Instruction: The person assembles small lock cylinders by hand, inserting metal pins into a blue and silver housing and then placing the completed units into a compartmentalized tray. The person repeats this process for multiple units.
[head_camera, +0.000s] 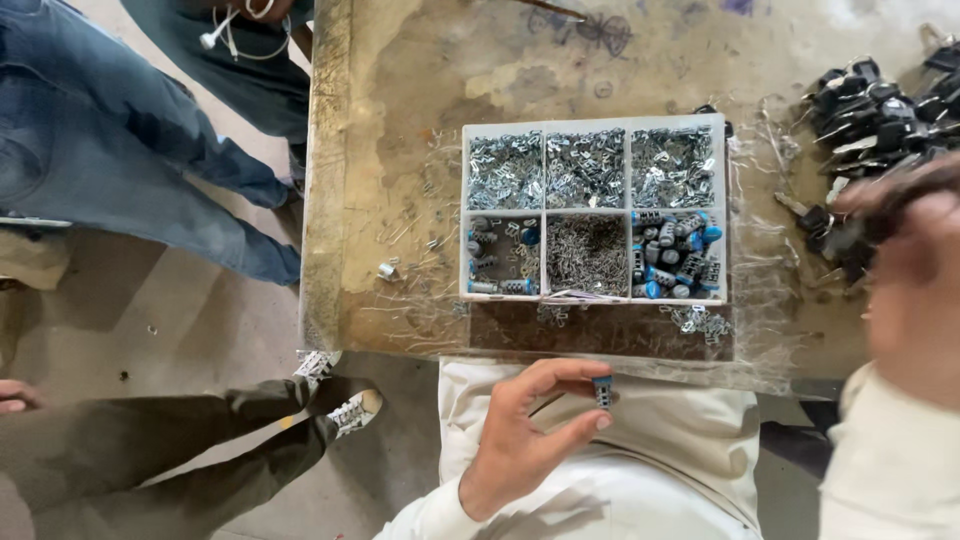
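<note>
Head view looks straight down on a small cylindrical part with a blue cap and grey metal body (602, 390), pinched between the thumb and fingertips of the left hand (525, 430), which is held low in the picture over the person's lap in pale cream clothing, just below the near edge of the tabletop (400, 150). The right hand (915, 290) is blurred at the right edge, raised over the tabletop beside a heap of black-headed metal keys (870, 110); whether it is wide, narrow or grasping something cannot be told. Directly above the left hand sits a white plastic sorting tray with six compartments (545, 215). Its three far compartments hold shiny bent metal clips; the near left one holds a few of the blue-and-grey cylinders, the near middle one a mass of fine thin wire pieces, and the near right one many more blue-capped cylinders. Some loose metal bits lie on the tabletop around the tray, including a small silver cylinder (387, 270) to its left and a little cluster of clips (700, 320) by its near right corner. Worn, stained and scribbled upon, the tabletop is brownish. To the left, on the concrete floor, stand other people: legs in blue jeans (130, 170) and legs in dark olive trousers with patterned sneakers (345, 400).
</note>
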